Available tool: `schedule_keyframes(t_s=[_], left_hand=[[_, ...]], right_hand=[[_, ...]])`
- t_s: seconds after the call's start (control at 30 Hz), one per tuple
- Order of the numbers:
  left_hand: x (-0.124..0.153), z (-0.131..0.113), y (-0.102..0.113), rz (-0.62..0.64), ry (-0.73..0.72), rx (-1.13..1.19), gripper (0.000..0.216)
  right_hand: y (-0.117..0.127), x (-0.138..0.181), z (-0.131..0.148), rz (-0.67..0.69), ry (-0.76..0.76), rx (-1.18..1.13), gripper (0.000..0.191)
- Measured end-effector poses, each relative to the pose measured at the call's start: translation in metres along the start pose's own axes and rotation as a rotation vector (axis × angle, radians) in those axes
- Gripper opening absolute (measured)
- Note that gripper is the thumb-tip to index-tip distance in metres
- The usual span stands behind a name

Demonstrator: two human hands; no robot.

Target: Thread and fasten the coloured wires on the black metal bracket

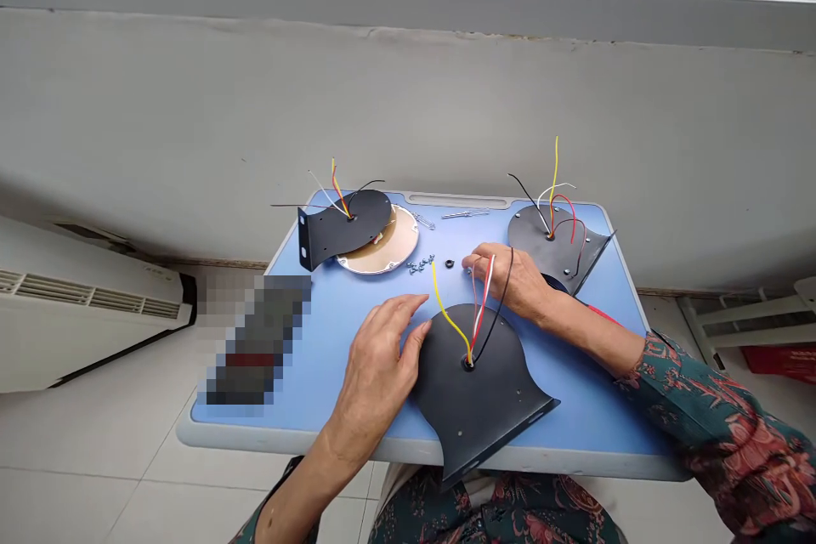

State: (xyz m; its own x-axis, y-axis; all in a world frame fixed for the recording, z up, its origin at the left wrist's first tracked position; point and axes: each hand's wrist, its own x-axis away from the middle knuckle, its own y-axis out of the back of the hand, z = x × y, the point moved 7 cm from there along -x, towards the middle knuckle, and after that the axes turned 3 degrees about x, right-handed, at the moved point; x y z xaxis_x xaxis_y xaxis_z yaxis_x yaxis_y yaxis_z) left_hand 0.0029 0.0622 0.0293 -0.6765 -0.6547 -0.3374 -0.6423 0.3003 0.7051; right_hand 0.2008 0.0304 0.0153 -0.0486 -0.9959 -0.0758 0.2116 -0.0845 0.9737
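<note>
A black metal plate (pixel 475 395) lies at the near edge of the blue table (pixel 331 331), with yellow, red, white and black wires (pixel 478 306) rising from its centre hole. My left hand (pixel 379 361) rests on the plate's left rim, fingers stretched and slightly apart, thumb touching the edge. My right hand (pixel 510 276) reaches behind the plate toward small screws (pixel 421 265) and a black washer (pixel 450 263); its fingertips are pinched together near the table, and what they hold is too small to make out.
A second black plate (pixel 348 225) with wires lies over a round beige disc (pixel 388 246) at the back left. A third wired black plate (pixel 554 242) sits at the back right. A white heater (pixel 70 306) stands on the floor to the left.
</note>
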Motion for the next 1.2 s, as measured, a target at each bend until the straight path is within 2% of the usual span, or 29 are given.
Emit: schedule_keyframes(t_s=[0.17,0.33,0.4,0.5,0.57,0.7,0.87,1.2], left_hand=[[0.002,-0.008,-0.018,0.112,-0.119,0.044,0.027],[0.011,-0.006,-0.021,0.175,-0.097,0.076,0.038],[0.015,-0.001,-0.020,0.162,-0.036,0.091,0.043],[0.020,0.006,-0.019,0.121,0.073,0.116,0.046],[0.023,0.006,-0.020,0.107,0.121,0.134,0.041],[0.025,0.002,-0.021,0.095,0.154,0.173,0.037],[0.024,0.000,-0.020,0.081,0.154,0.229,0.035],[0.025,-0.004,-0.021,0.064,0.117,0.234,0.039]], right_hand=[[-0.002,-0.007,0.000,0.009,0.087,-0.094,0.024],[0.009,0.014,-0.006,-0.069,-0.047,-0.247,0.024],[0.012,0.030,-0.010,-0.074,-0.164,-0.405,0.017],[0.006,0.051,-0.016,-0.042,-0.391,-0.865,0.013],[0.007,0.054,-0.010,-0.053,-0.410,-1.033,0.018],[0.013,0.043,0.004,-0.060,-0.345,-0.962,0.021],[0.000,0.036,0.013,-0.027,-0.337,-0.867,0.020],[0.001,0.048,0.018,-0.189,-0.204,-0.672,0.013]])
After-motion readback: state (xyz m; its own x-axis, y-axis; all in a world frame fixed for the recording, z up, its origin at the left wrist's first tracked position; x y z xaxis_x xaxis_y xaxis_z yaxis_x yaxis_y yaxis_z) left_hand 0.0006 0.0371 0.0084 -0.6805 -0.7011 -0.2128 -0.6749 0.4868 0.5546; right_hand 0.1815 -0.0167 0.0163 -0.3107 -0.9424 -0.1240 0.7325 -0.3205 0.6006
